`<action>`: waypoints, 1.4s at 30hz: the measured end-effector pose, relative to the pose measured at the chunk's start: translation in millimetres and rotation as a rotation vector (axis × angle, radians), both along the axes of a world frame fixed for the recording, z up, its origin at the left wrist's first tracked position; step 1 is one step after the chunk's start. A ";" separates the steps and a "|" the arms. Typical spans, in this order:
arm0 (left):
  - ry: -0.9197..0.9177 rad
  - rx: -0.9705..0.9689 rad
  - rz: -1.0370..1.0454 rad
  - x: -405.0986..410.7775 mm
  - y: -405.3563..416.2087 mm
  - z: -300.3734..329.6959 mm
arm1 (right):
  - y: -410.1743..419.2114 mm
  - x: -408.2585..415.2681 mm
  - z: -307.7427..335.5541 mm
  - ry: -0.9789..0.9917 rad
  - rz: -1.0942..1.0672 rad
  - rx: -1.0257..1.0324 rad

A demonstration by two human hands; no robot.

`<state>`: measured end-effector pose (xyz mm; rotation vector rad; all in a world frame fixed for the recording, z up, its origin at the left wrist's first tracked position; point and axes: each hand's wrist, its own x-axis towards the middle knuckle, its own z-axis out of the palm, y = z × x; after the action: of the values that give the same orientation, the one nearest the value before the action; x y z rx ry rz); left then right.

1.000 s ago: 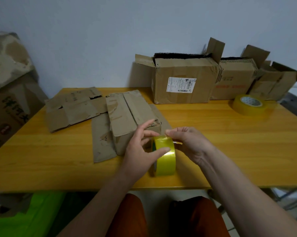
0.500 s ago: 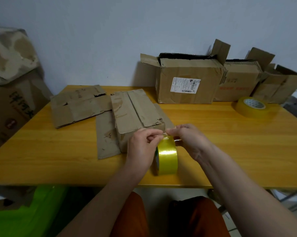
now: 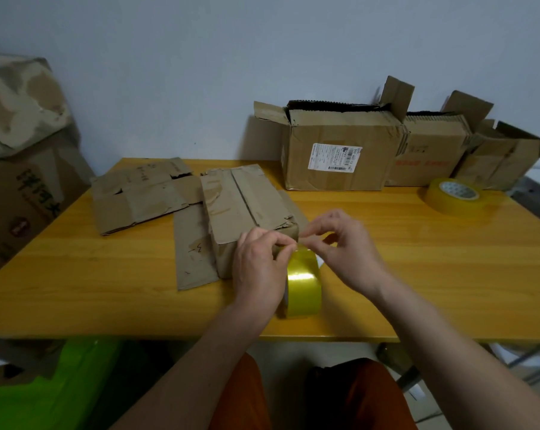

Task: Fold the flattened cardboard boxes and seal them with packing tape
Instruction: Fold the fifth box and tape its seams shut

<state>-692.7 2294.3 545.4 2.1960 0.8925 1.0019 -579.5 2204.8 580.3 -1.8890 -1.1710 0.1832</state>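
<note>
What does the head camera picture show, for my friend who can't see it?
Two hands work at a yellow tape roll standing on edge on a wooden table: the left hand holds it, the right hand picks at its top. A folded box lies just behind; open boxes line the wall.

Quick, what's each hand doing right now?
Left hand: grips the tape roll standing on edge.
Right hand: pinches at the roll's top, apparently the tape end.

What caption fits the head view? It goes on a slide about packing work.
Both hands, left and right, pick at the free end of an upright yellow tape roll beside a folded cardboard box.
</note>
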 end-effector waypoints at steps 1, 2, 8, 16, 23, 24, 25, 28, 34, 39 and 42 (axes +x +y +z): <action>-0.010 -0.019 -0.005 -0.1 0.4 -0.2 | 1.0 -2.5 -3.1 -0.067 0.007 -0.057; -0.023 -0.039 -0.010 -0.4 0.4 -0.5 | 1.8 -3.4 -5.0 -0.124 -0.002 -0.113; -0.117 -0.137 -0.072 -2.2 -2.5 -3.2 | 1.3 -0.1 -6.5 0.033 -0.041 -0.060; -0.224 -0.281 -0.151 5.6 -8.0 -1.7 | -16.1 -1.0 -11.8 0.571 0.087 -0.136; -0.044 0.013 0.057 8.5 8.1 -5.7 | -46.3 39.8 -5.7 0.105 -0.072 -0.383; 0.072 0.076 0.112 5.6 19.5 -5.8 | -48.7 45.5 -10.1 -0.027 -0.118 -0.465; 0.192 0.109 0.140 2.4 32.1 -6.6 | -50.7 50.2 -15.4 -0.132 -0.147 -0.536; 0.464 0.080 0.089 -6.7 62.5 -7.1 | -50.9 60.8 -27.9 -0.289 -0.187 -0.662; 0.482 0.129 -0.043 -18.1 68.3 -11.6 | -12.0 37.2 -13.0 -0.438 -0.183 -0.445; 0.456 0.217 -0.091 -43.5 75.6 -17.2 | 46.2 -1.3 -6.8 -0.347 0.223 -0.296; 0.426 0.266 -0.076 -54.3 80.6 -25.9 | 73.3 -9.8 -21.2 -0.393 0.299 -0.417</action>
<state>-747.0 2374.9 519.4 2.7110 0.8868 0.6548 -589.3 2278.1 559.1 -2.1613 -1.7974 0.2410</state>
